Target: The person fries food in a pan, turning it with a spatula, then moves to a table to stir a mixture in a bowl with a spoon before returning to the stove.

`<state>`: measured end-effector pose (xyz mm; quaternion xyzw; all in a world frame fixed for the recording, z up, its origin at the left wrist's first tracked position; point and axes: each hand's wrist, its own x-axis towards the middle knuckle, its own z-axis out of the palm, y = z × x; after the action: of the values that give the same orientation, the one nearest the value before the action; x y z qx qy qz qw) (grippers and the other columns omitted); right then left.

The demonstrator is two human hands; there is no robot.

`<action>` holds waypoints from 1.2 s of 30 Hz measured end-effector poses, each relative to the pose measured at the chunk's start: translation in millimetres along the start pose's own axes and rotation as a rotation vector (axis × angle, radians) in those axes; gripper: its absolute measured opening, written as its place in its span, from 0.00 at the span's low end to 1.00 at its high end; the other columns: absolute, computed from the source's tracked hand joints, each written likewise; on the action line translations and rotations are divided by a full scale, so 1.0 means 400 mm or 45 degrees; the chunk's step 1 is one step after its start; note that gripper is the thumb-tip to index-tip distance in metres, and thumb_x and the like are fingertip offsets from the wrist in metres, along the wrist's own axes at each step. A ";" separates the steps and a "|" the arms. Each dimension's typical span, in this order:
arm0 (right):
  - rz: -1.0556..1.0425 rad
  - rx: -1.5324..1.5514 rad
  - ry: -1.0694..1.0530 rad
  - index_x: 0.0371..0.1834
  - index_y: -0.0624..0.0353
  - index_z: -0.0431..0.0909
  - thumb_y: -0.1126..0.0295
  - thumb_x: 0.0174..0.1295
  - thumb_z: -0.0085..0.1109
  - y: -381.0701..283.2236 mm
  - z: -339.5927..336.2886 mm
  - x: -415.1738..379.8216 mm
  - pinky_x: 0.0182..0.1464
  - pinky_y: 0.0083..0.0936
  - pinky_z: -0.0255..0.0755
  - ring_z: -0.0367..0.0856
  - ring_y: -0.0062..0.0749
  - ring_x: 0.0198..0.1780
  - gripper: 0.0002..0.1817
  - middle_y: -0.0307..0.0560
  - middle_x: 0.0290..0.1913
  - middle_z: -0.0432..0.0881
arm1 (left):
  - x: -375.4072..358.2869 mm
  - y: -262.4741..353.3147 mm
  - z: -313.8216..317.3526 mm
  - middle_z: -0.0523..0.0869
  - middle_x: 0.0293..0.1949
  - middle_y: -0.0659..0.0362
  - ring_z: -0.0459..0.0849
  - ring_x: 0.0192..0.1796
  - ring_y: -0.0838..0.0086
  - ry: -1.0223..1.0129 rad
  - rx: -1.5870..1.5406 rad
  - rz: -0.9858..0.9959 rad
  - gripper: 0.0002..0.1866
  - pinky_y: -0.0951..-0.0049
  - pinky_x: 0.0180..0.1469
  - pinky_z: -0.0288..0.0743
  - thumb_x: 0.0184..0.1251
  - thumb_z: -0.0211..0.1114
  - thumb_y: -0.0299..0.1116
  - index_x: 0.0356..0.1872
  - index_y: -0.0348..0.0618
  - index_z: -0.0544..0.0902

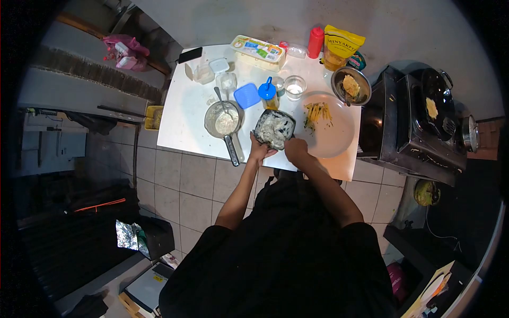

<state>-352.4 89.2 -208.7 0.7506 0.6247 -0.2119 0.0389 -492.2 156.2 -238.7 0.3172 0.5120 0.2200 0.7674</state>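
Note:
A dark, square-cornered bowl [259,122] with a thick whitish mixture [274,131] in it stands at the near edge of the white table. My left hand [260,150] grips the bowl's lower left side. Closed, my right hand [296,149] is at the bowl's lower right rim; whatever its fingers hold is hidden. Left of the bowl, a saucepan [208,123] holds pale batter and a spoon [220,99]. To the right lies a large pale plate [339,130] with yellow-green vegetable strips [318,114]. A blue-lidded jar [268,93] stands just behind the bowl.
Behind are a blue lid [247,96], a glass [295,87], a plastic tub [258,52], a red bottle [315,42] and a yellow oil pouch [342,45]. A metal bowl [362,76] with fried food sits beside the stove [411,119], which bears a dark pan [437,95].

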 end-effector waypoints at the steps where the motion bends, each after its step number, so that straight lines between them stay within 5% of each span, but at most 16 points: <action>1: -0.036 -0.036 -0.037 0.29 0.57 0.84 0.71 0.56 0.51 -0.004 0.025 0.009 0.37 0.39 0.78 0.86 0.45 0.37 0.10 0.52 0.34 0.85 | 0.002 -0.002 -0.003 0.63 0.66 0.41 0.83 0.50 0.50 0.017 0.017 0.020 0.50 0.54 0.45 0.85 0.59 0.41 0.09 0.70 0.65 0.21; 7: 0.017 -0.066 -0.012 0.33 0.52 0.86 0.70 0.55 0.55 0.012 -0.021 0.036 0.38 0.37 0.79 0.86 0.40 0.39 0.09 0.47 0.36 0.86 | 0.007 0.000 -0.010 0.63 0.66 0.40 0.84 0.47 0.50 -0.019 0.008 0.031 0.50 0.55 0.43 0.86 0.62 0.41 0.11 0.69 0.67 0.19; 14: 0.090 0.216 -0.037 0.35 0.56 0.83 0.67 0.57 0.53 0.001 -0.100 0.010 0.39 0.42 0.78 0.85 0.47 0.39 0.10 0.54 0.37 0.85 | 0.021 0.002 -0.028 0.65 0.66 0.42 0.86 0.42 0.55 -0.046 0.110 -0.027 0.52 0.59 0.40 0.86 0.62 0.42 0.13 0.68 0.70 0.16; 16: 0.099 0.285 -0.024 0.34 0.56 0.82 0.68 0.56 0.53 -0.019 -0.075 0.007 0.37 0.41 0.78 0.85 0.46 0.38 0.09 0.54 0.36 0.85 | 0.006 0.003 -0.026 0.66 0.64 0.38 0.83 0.49 0.51 -0.022 0.229 0.008 0.49 0.56 0.47 0.84 0.66 0.42 0.15 0.68 0.66 0.15; 25: 0.091 0.071 0.039 0.35 0.56 0.83 0.64 0.60 0.52 0.018 -0.038 0.032 0.38 0.44 0.77 0.85 0.49 0.39 0.11 0.54 0.36 0.85 | 0.000 -0.007 -0.024 0.64 0.67 0.44 0.79 0.56 0.54 0.020 0.244 0.112 0.46 0.55 0.49 0.83 0.71 0.45 0.20 0.70 0.62 0.19; 27: -0.006 0.093 0.079 0.33 0.58 0.82 0.69 0.57 0.53 0.034 -0.064 0.024 0.37 0.44 0.78 0.85 0.49 0.38 0.08 0.55 0.34 0.84 | 0.021 -0.024 -0.030 0.70 0.63 0.44 0.83 0.50 0.57 0.118 0.159 0.103 0.47 0.60 0.39 0.86 0.64 0.43 0.15 0.71 0.57 0.22; 29: 0.014 0.096 0.097 0.30 0.60 0.80 0.72 0.53 0.55 0.022 -0.108 -0.007 0.37 0.43 0.78 0.84 0.49 0.37 0.06 0.55 0.32 0.83 | 0.012 -0.027 -0.026 0.73 0.60 0.43 0.85 0.47 0.58 0.157 0.167 0.134 0.44 0.61 0.39 0.86 0.65 0.45 0.17 0.72 0.52 0.26; 34: -0.126 0.115 0.294 0.29 0.63 0.76 0.75 0.51 0.55 0.023 -0.129 -0.009 0.36 0.44 0.77 0.83 0.50 0.35 0.04 0.57 0.29 0.81 | -0.005 -0.003 -0.020 0.81 0.50 0.50 0.86 0.39 0.67 0.157 0.235 0.185 0.23 0.73 0.31 0.84 0.72 0.42 0.21 0.68 0.44 0.59; 36: -0.151 0.124 0.286 0.30 0.63 0.76 0.76 0.51 0.54 0.019 -0.147 0.003 0.36 0.44 0.77 0.83 0.51 0.35 0.04 0.57 0.29 0.81 | -0.015 0.007 -0.007 0.82 0.48 0.51 0.86 0.36 0.69 0.198 0.206 0.190 0.21 0.74 0.30 0.83 0.73 0.41 0.22 0.66 0.46 0.62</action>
<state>-329.2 107.7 -157.2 0.7323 0.6574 -0.1586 -0.0804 -497.0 155.1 -233.7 0.3971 0.5609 0.2583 0.6789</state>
